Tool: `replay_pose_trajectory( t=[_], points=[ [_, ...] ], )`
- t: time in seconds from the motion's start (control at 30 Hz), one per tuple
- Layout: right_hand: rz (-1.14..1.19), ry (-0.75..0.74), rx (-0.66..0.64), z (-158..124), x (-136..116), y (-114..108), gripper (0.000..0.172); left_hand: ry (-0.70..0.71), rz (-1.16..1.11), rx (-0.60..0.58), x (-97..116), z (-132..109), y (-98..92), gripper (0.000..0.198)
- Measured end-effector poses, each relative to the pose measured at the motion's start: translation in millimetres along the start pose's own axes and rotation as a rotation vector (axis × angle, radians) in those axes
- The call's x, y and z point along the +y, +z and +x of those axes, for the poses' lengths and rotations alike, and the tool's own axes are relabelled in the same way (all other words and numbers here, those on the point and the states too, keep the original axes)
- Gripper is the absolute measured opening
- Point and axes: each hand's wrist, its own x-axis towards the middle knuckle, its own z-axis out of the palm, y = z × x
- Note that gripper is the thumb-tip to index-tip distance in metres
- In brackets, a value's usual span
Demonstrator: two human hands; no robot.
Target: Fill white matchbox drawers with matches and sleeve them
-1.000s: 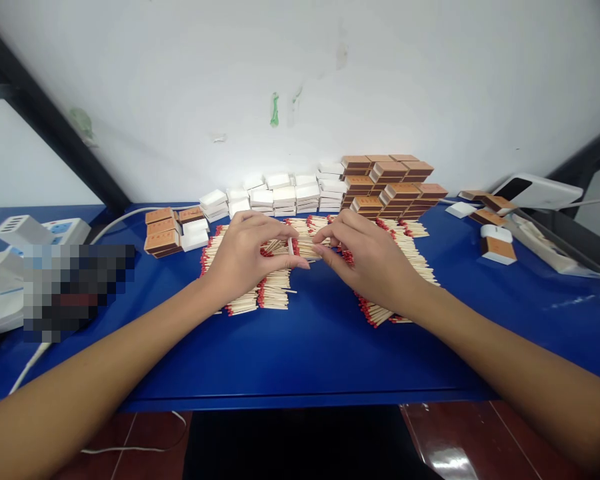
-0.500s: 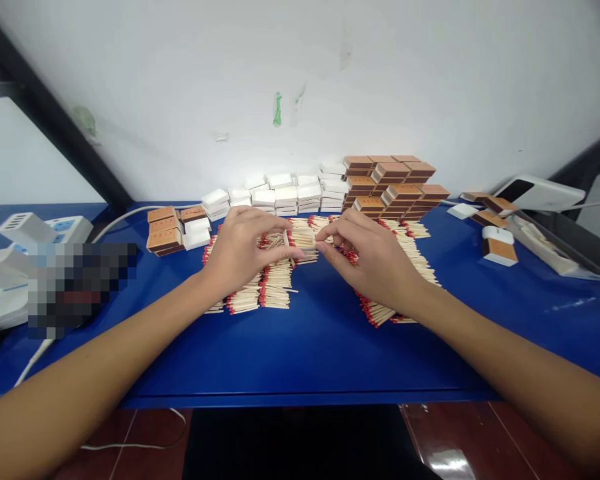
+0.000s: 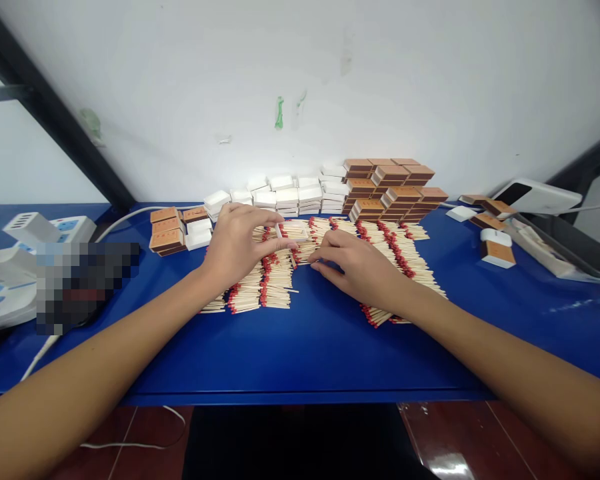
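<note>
The likeliest slip here is the white tray tipping. It is held only by a light pinch at its near end, so a nudge from the other hand could spill whatever lies in it back onto the matches spread across the blue table. A careless sweep could also scatter the neat rows. The left hand hovers just above the matches, wrist raised, thumb and fingers closed on the tray, which sits roughly level past the fingertips. The right hand lies lower, palm down, fingers curled onto the matches just beside the tray — whether it has any pinched I cannot tell. Stacked trays and brown boxes stand behind, near the wall.
</note>
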Motion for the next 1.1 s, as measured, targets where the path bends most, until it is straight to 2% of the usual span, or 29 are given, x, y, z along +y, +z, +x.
replay_pose_trajectory(
  t=[0.5,0.8,0.97,1.1],
  points=[
    [0.077,0.025,0.003,3,-4,3,0.013,0.008,0.018,-0.031,2,-1,0.5,0.036],
    [0.03,0.032,-0.085,4,-6,-3,0.016,0.015,0.03,-0.059,1,-1,1.6,0.036],
    [-0.006,0.031,0.06,4,-7,-16,0.012,0.066,0.035,-0.062,0,-3,4.2,0.038],
    [0.004,0.029,0.183,6,-13,-18,0.011,0.094,0.01,-0.067,7,-6,7.4,0.042]
  ],
)
